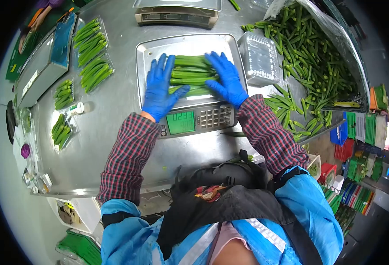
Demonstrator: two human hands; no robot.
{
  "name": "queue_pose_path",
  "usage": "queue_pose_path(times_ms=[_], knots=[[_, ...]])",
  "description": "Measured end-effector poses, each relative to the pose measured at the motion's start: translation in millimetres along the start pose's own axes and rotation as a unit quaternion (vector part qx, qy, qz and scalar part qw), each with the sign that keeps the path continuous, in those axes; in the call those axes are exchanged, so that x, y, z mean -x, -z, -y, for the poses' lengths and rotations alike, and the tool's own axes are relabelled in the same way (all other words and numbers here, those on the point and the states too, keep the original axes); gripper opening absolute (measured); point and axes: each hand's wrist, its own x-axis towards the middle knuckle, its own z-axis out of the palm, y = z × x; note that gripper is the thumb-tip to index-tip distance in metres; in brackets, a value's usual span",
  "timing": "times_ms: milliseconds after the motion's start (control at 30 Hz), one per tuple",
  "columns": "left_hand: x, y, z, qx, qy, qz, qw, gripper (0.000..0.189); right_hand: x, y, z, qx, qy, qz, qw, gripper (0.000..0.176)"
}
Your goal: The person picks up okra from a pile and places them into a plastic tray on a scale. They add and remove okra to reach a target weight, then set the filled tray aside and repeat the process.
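Observation:
On the metal tray of a scale [142, 48] lies a row of green okra pods [191, 75], side by side. My left hand [161, 88], in a blue glove, rests at the left ends of the pods with its fingers spread. At their right ends is my right hand [227, 79], also gloved in blue, fingers apart. Both hands touch the pods from the sides. The scale's green display [180, 123] is lit below the tray. Whether the pods lie in a container is hard to tell.
Stacked clear plastic boxes [259, 57] stand right of the scale, beside a large okra heap [313, 57]. Several filled okra packs [90, 44] lie at the left. A second scale [176, 17] is behind. Another person's hand [23, 42] shows at the upper left.

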Motion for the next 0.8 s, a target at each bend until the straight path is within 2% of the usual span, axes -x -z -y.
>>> queue_pose_path(times_ms=[33,67,133,200,267,367,500,600,700,800], knots=[[6.2,9.3,0.9,0.019,-0.007,-0.028,0.999,0.076,1.7,5.1,-3.8,-0.038,-0.018,-0.038,0.998,0.068],[13.3,18.4,0.5,0.038,-0.013,-0.057,0.998,0.073,-1.1,13.1,-11.5,-0.074,0.01,-0.079,0.994,0.065],[36.0,33.5,2.9,0.025,0.025,-0.105,0.994,0.063,4.3,32.9,-15.5,-0.115,-0.024,-0.116,0.986,0.058],[60.1,44.8,7.9,0.079,0.068,-0.139,0.985,0.054,12.8,53.6,-13.8,-0.138,-0.04,-0.136,0.98,0.052],[82.4,57.8,3.1,0.089,0.1,-0.152,0.979,0.051,22.4,69.3,-23.8,-0.127,-0.066,-0.145,0.979,0.048],[106.5,65.4,-1.2,0.109,0.141,-0.162,0.97,0.045,41.4,84.3,-29.4,-0.234,-0.153,-0.151,0.948,0.046],[116.1,65.7,-15.0,0.145,0.189,-0.184,0.954,0.039,62.7,94.0,-37.3,-0.274,-0.18,-0.177,0.928,0.043],[113.5,62.7,-22.5,0.205,0.179,-0.203,0.941,0.037,79.0,95.3,-41.7,-0.284,-0.222,-0.155,0.92,0.041],[108.8,64.2,-23.4,0.154,0.18,-0.184,0.954,0.039,86.2,96.6,-43.5,-0.296,-0.225,-0.157,0.915,0.04],[96.0,62.8,-18.9,0.165,0.186,-0.186,0.951,0.038,91.1,108.0,-44.3,-0.272,-0.235,-0.159,0.92,0.04]])
